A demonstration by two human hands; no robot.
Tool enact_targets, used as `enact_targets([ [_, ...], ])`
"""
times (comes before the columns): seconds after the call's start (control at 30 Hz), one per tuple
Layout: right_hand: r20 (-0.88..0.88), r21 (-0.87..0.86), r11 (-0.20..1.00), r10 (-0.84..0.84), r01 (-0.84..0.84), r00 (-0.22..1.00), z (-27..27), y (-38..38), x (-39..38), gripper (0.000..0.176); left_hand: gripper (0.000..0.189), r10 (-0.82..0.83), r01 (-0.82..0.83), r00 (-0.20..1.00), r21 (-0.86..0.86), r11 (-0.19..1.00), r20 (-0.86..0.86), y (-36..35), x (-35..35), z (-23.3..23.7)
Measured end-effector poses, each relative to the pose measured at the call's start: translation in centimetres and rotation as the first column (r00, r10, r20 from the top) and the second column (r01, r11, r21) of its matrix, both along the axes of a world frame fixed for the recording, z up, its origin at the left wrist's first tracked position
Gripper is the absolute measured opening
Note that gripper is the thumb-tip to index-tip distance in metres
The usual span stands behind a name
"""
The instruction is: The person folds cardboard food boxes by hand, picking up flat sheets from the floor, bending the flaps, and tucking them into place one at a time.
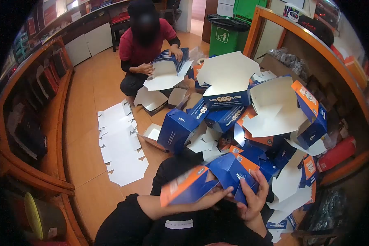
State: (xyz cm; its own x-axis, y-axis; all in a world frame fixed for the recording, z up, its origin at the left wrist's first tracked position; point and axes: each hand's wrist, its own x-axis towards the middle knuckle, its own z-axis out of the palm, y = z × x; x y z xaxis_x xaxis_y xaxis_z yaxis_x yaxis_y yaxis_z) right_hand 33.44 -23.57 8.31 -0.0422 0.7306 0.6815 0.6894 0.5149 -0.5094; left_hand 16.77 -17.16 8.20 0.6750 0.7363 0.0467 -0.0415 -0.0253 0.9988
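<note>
Over my lap is a partly folded blue and orange cardboard box, its orange-edged lid flap stretching out to the left. My left hand grips the box from below, with some fingers hidden behind the card. On the right side, my right hand has its fingers wrapped over a blue side panel near a small white logo. Just beyond them lie a folded blue box and a pile of printed boxes, among them one lettered "MANG KATSU".
Flat white card sheets lie on the tiled floor to the left. Across from me a person sits folding another blue box. A green bin stands behind. Wooden shelves border the left side, and a wooden frame the right.
</note>
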Motion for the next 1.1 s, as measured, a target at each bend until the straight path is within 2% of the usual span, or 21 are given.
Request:
enact_targets([
  [0.07, 0.061, -0.008, 0.998, 0.061, -0.06, 0.996, -0.4, -0.2, 0.9, 0.056, 0.061, 0.066, -0.068, 0.998, 0.349, 0.935, 0.016, -0.2, 0.2, -2.1],
  [0.13, 0.043, 0.021, 0.98, 0.197, -0.198, 0.979, -0.1, -0.2, 1.3, 0.056, 0.06, 0.085, -0.058, 0.972, -0.123, 0.991, 0.221, -0.3, 0.5, -1.4],
  [0.17, 0.039, -0.009, 0.974, 0.228, -0.228, 0.973, 0.1, -0.3, 1.3, 0.049, 0.057, 0.089, -0.061, 0.975, -0.138, 0.989, 0.206, 0.0, 0.4, -0.8],
  [0.27, 0.139, -0.078, 0.994, 0.087, -0.076, 0.987, 0.1, 0.2, 0.1, 0.043, 0.054, 0.011, 0.042, 0.957, -0.177, 0.983, 0.289, 0.5, 0.6, -1.6],
  [0.3, 0.224, -0.072, 0.997, 0.04, -0.024, 0.974, 0.7, 0.4, -0.4, 0.038, 0.05, 0.016, 0.049, 0.924, -0.161, 0.986, 0.382, 0.4, 1.0, -2.1],
  [0.4, 0.262, 0.021, 0.998, -0.067, 0.064, 0.963, 0.1, 2.1, -1.3, 0.034, 0.045, 0.025, -0.011, 0.985, -0.084, 0.996, 0.17, 0.1, 0.7, -2.6],
  [0.5, 0.295, 0.116, 0.988, -0.128, 0.098, 0.947, 0.3, 2.7, -0.6, 0.039, 0.052, -0.138, 0.132, 0.964, 0.041, 0.99, 0.228, 0.8, -0.4, -3.3],
  [0.53, 0.326, 0.165, 0.979, -0.167, 0.117, 0.93, 0.3, 3.0, 0.1, 0.042, 0.055, -0.236, 0.198, 0.944, 0.177, 0.964, 0.229, 1.1, -0.7, -3.0],
  [0.6, 0.144, 0.299, 0.917, -0.316, 0.264, 0.938, 0.1, 3.8, 1.3, 0.045, 0.06, -0.404, 0.295, 0.895, 0.43, 0.853, 0.189, 1.9, -1.8, -2.2],
  [0.63, 0.069, 0.363, 0.87, -0.383, 0.334, 0.921, 0.1, 4.3, 1.9, 0.046, 0.059, -0.52, 0.451, 0.83, 0.307, 0.838, 0.202, 2.3, -2.9, -2.2],
  [0.67, 0.038, 0.453, 0.801, -0.455, 0.391, 0.889, 0.6, 4.8, 2.5, 0.044, 0.057, -0.556, 0.5, 0.809, 0.277, 0.821, 0.187, 2.8, -4.1, -2.9],
  [0.73, 0.144, 0.367, 0.802, -0.55, 0.471, 0.823, 1.1, 5.6, 3.5, 0.039, 0.053, -0.629, 0.595, 0.759, 0.214, 0.775, 0.167, 4.1, -6.7, -5.4],
  [0.77, 0.382, 0.282, 0.801, -0.599, 0.528, 0.704, 1.7, 5.8, 4.0, 0.036, 0.046, -0.6, 0.599, 0.796, 0.044, 0.8, 0.076, 5.0, -8.7, -5.8],
  [0.83, 0.43, 0.211, 0.79, -0.604, 0.575, 0.671, 1.0, 6.3, 4.4, 0.04, 0.03, -0.366, 0.369, 0.929, -0.082, 0.926, 0.043, 6.8, -12.6, -7.8],
  [0.87, 0.445, 0.197, 0.793, -0.596, 0.577, 0.668, 0.4, 6.2, 4.9, 0.042, 0.023, -0.122, 0.151, 0.98, -0.184, 0.971, 0.159, 7.3, -14.3, -9.8],
  [0.9, 0.453, 0.161, 0.808, -0.57, 0.566, 0.685, 0.0, 5.9, 5.2, 0.045, 0.02, 0.133, -0.089, 0.98, -0.278, 0.956, 0.145, 8.4, -16.2, -13.8],
  [0.93, 0.464, 0.122, 0.819, -0.546, 0.56, 0.698, -0.2, 5.7, 5.1, 0.046, 0.023, 0.388, -0.363, 0.921, -0.257, 0.895, 0.049, 9.6, -17.7, -17.2],
  [0.97, 0.471, 0.084, 0.827, -0.525, 0.556, 0.709, -0.2, 5.5, 4.8, 0.047, 0.026, 0.613, -0.607, 0.789, -0.208, 0.767, -0.04, 10.7, -19.1, -20.5],
  [1.0, 0.475, 0.049, 0.832, -0.506, 0.553, 0.72, -0.2, 5.4, 4.6, 0.047, 0.036, 0.684, -0.718, 0.675, -0.035, 0.695, -0.278, 11.4, -20.8, -24.5],
  [1.03, 0.437, 0.034, 0.822, -0.524, 0.569, 0.731, -0.3, 5.5, 4.5, 0.053, 0.046, 0.731, -0.766, 0.491, 0.165, 0.621, -0.473, 11.4, -21.7, -27.3],
  [1.1, 0.391, 0.049, 0.804, -0.562, 0.593, 0.729, 0.1, 5.7, 4.3, 0.057, 0.055, 0.667, -0.495, 0.078, 0.552, 0.671, -0.741, 9.1, -21.1, -29.0],
])
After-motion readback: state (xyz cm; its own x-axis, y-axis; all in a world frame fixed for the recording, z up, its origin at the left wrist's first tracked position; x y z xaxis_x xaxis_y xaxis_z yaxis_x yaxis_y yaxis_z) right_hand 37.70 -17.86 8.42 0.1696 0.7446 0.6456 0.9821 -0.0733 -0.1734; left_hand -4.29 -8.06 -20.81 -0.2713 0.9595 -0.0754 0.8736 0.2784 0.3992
